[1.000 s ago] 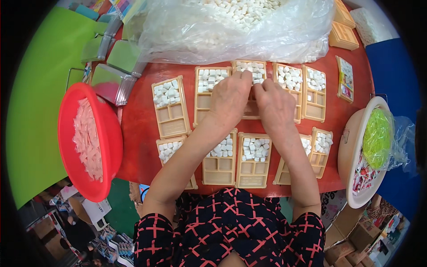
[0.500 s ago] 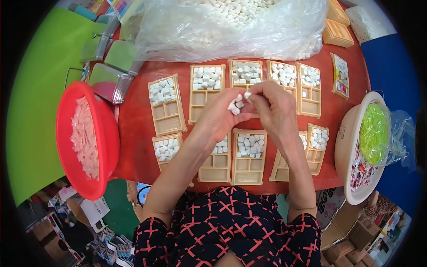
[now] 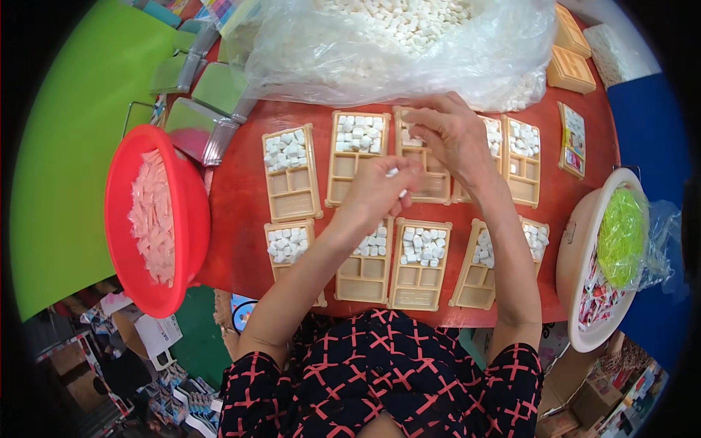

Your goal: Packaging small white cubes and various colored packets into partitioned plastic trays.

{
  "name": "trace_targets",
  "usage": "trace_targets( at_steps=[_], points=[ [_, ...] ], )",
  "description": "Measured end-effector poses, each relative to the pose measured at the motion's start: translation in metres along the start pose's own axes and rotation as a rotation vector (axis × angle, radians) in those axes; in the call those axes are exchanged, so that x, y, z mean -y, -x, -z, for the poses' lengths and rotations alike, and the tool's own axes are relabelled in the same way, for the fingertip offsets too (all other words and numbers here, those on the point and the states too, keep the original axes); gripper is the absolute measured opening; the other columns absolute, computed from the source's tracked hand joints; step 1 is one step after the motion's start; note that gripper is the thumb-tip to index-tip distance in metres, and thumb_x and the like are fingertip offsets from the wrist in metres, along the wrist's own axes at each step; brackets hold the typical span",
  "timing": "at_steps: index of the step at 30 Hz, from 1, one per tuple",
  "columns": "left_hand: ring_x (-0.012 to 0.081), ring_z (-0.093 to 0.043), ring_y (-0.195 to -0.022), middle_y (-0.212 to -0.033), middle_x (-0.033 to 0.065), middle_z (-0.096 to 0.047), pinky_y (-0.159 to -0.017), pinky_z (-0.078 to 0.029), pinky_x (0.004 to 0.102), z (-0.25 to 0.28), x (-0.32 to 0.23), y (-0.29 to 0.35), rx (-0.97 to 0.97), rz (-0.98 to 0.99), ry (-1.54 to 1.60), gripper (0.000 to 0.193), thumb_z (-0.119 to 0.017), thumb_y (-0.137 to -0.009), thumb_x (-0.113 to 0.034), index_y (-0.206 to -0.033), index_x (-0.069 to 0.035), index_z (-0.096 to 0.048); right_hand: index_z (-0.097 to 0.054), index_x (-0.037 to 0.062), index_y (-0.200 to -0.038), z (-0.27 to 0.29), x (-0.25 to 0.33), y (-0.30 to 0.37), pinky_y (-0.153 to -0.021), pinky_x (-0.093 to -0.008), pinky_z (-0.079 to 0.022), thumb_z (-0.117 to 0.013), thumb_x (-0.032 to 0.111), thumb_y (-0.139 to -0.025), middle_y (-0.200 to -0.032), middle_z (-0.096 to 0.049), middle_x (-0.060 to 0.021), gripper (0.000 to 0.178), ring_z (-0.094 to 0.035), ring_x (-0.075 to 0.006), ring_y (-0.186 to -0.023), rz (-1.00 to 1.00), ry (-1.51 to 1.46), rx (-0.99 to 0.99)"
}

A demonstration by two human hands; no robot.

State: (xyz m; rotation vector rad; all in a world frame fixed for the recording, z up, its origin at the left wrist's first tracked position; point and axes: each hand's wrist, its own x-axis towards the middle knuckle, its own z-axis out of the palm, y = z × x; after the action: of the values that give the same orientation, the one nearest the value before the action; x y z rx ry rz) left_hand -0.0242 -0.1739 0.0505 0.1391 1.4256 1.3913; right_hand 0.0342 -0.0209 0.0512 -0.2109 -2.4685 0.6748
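My left hand (image 3: 374,188) is closed around several small white cubes (image 3: 393,173) that look like marshmallows; two show between its blurred fingers. My right hand (image 3: 454,135) hovers over a beige compartment tray (image 3: 436,191), its fingers loosely bent and apart with nothing visible in them. It hides most of that tray's large far compartment. Left of it stands another beige tray (image 3: 338,191) whose far compartment is full of white cubes (image 3: 359,134). More such trays lie in two rows, among them a near one (image 3: 415,298) below my left hand.
A large clear bag (image 3: 314,69) of white cubes lies at the back. A red basin (image 3: 191,219) with pink packets is at the left. On the right stands a cream basin (image 3: 573,248) with green strands and small packets. Stacked beige trays (image 3: 572,71) sit back right on the red table (image 3: 237,175).
My hands have come apart. The right one moved up and away over a tray; the white cube at its fingertips no longer shows. My left hand has closed further over its cubes.
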Motion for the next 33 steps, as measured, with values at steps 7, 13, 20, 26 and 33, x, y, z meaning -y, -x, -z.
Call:
trace_targets(
  at_steps=[7, 13, 20, 26, 33],
  points=[
    [0.0043, -0.05, -0.055, -0.071, 0.0008, -0.057, -0.038, -0.034, 0.0165, -0.002, 0.01, 0.013, 0.059, 0.019, -0.091, 0.019, -0.059, -0.088, -0.017, -0.099, -0.002, -0.063, -0.067, 0.0038, -0.08, -0.005, -0.005, 0.019, -0.072, -0.0343, -0.051, -0.07, 0.001, -0.065, -0.091, -0.067, -0.0066, 0.015, -0.061, -0.0247, -0.087, -0.015, 0.037, 0.104],
    [0.0034, -0.047, -0.053, -0.069, -0.0002, -0.055, -0.04, -0.032, 0.0134, 0.005, -0.021, 0.025, -0.054, -0.081, 0.033, 0.015, -0.057, -0.087, -0.013, -0.098, -0.003, -0.062, -0.065, 0.0053, -0.099, -0.01, 0.011, 0.023, -0.088, -0.0363, -0.046, -0.071, 0.007, -0.068, -0.112, -0.061, -0.0131, 0.031, -0.055, -0.0292, -0.107, 0.046, 0.148, 0.086],
    [0.0043, -0.05, -0.057, -0.077, 0.0018, -0.058, -0.039, -0.033, 0.0128, -0.006, -0.065, -0.011, 0.074, -0.168, 0.036, 0.019, -0.057, -0.087, -0.014, -0.1, -0.001, -0.061, -0.057, 0.0048, -0.113, 0.02, 0.018, 0.036, -0.099, -0.0396, -0.039, -0.064, 0.003, -0.076, -0.123, -0.054, -0.0147, 0.038, -0.047, -0.0319, -0.119, -0.128, -0.062, 0.065],
    [0.0072, -0.047, -0.052, -0.07, 0.0041, -0.059, -0.041, -0.033, 0.0205, -0.032, -0.092, -0.121, 0.005, -0.284, -0.393, 0.023, -0.063, -0.082, -0.015, -0.094, 0.004, -0.064, -0.062, -0.0011, -0.093, 0.097, -0.048, 0.07, -0.071, -0.0249, -0.048, -0.056, -0.009, -0.078, -0.091, -0.064, -0.0074, 0.019, -0.06, -0.0143, -0.084, -0.43, 0.075, -0.233],
    [0.0072, -0.047, -0.053, -0.066, 0.0031, -0.058, -0.046, -0.036, 0.0187, -0.032, -0.11, -0.155, -0.108, -0.446, -0.352, 0.019, -0.062, -0.08, -0.017, -0.087, 0.0, -0.066, -0.063, 0.0017, -0.083, 0.097, -0.039, 0.086, -0.061, -0.0266, -0.045, -0.063, -0.002, -0.073, -0.076, -0.061, -0.0079, 0.011, -0.059, -0.0174, -0.067, -0.578, 0.165, -0.126]
  ],
)
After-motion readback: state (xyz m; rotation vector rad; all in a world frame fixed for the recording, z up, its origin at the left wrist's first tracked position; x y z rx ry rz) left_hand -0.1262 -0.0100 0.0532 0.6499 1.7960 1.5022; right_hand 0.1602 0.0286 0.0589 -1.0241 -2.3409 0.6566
